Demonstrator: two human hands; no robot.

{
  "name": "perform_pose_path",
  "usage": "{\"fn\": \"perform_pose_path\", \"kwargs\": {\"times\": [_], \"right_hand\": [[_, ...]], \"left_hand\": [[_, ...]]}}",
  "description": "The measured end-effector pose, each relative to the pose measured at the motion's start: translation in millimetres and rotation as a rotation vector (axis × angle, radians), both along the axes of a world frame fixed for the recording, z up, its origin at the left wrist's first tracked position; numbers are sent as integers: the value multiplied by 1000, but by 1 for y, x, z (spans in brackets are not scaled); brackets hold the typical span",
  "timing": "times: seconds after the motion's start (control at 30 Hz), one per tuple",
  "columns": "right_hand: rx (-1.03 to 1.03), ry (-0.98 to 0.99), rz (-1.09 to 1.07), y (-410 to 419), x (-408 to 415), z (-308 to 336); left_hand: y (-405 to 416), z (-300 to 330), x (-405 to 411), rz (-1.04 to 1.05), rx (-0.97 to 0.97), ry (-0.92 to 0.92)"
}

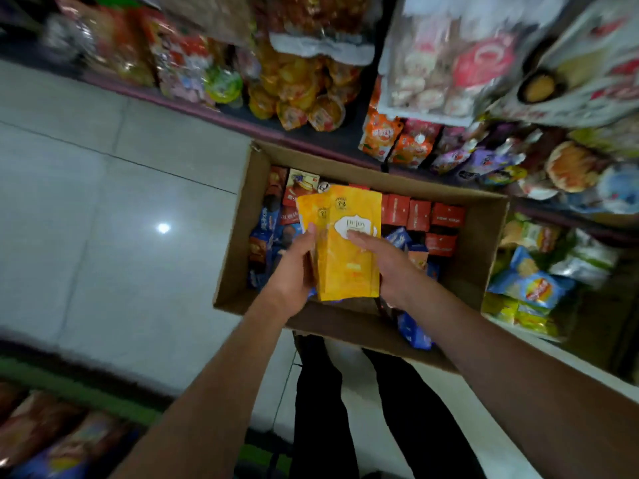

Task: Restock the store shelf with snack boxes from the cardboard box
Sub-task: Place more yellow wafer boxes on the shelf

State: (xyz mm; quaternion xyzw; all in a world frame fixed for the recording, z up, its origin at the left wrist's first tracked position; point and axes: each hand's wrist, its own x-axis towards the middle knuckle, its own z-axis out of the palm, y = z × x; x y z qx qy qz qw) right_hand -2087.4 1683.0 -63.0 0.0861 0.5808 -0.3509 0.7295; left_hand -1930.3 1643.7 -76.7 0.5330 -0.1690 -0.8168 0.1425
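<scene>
Between the two hands, above the open brown cardboard box (359, 326), stand two flat yellow snack boxes (347, 250), one fanned out behind the other, the front one bearing a white label with lettering. The left hand (297, 267) grips their left edge, thumb up along the front near the label and fingers curled behind the stack. The right hand (387, 262) lies against the right side of the front yellow box, its fingers stretched nearly straight across the face just under the white label, the palm pressing at the box's right edge. Beneath the hands, the cardboard box holds more stock: a row of small red cartons (420, 216) past the right hand's fingertips, and blue snack packets (264, 233) to the left of the left hand, with another blue packet (413, 331) below the right wrist at the near wall. Beyond the fingertips, at the far side of the cardboard box, runs the dark-edged store shelf (242, 127) crowded with orange jelly cups (304, 102) and orange pouches (397, 140). To the right of the right arm, lower shelving carries blue and yellow chip bags (532, 288). Left of the left arm lies pale tiled floor (86, 202). The person's dark trouser legs (321, 409) show below the forearms.
</scene>
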Motion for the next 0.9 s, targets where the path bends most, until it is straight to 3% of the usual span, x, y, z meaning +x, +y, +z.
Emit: {"fn": "perform_pose_path", "kwargs": {"times": [0.23, 0.43, 0.67, 0.9], "right_hand": [[-266, 92, 400, -21, 24, 166], [-478, 149, 719, -14, 82, 299], [-722, -25, 1039, 43, 183, 424], [-892, -256, 1288, 130, 243, 498]], "left_hand": [[18, 184, 34, 159, -246, -47], [69, 328, 80, 562, -400, -226], [181, 457, 141, 925, -469, -381], [308, 528, 161, 1166, -487, -552]]}}
